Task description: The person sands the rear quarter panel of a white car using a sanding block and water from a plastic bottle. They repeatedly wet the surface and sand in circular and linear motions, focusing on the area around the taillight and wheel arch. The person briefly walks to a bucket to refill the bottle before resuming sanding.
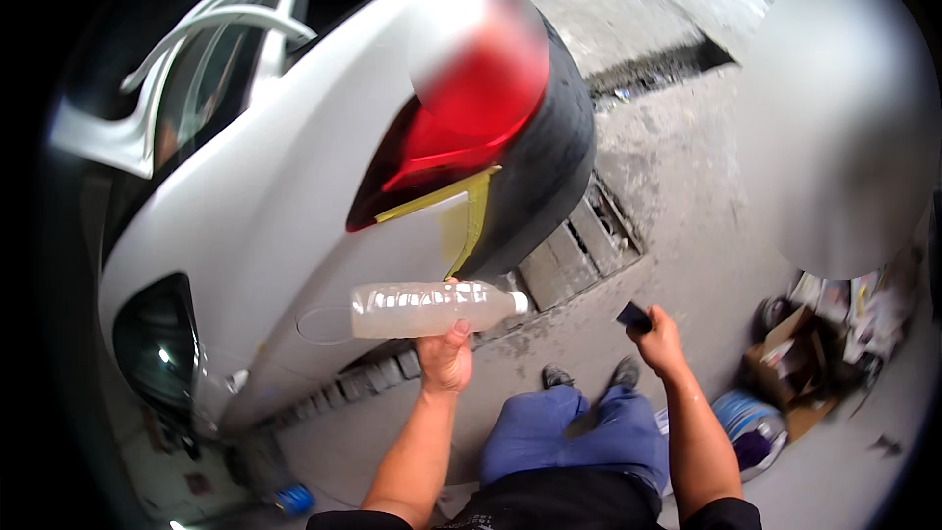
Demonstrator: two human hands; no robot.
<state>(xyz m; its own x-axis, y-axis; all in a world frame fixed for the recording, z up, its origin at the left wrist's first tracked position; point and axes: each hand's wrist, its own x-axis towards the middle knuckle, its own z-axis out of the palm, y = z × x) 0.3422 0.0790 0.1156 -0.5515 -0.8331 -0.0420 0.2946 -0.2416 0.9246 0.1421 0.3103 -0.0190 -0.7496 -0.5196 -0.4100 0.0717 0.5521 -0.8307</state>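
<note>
My left hand (446, 361) is wrapped round a clear plastic bottle (412, 312) with cloudy liquid and a white cap. The bottle lies sideways, its cap pointing right, in front of the car's side panel. In my right hand (661, 342) is a small, flat, dark piece (633, 316), held out to the right, away from the car. Its exact kind is not clear. A white car body (255, 167) fills the left, with a red tail light (461, 128). Yellow masking tape (479, 198) edges the panel below the light, beside the black bumper (559, 128).
A covered floor channel (559, 270) runs beside and under the car. On the right, an open cardboard box (785, 353) and a blue-and-white container (748, 424) stand by piled clutter. A detached white frame (103, 132) is at upper left.
</note>
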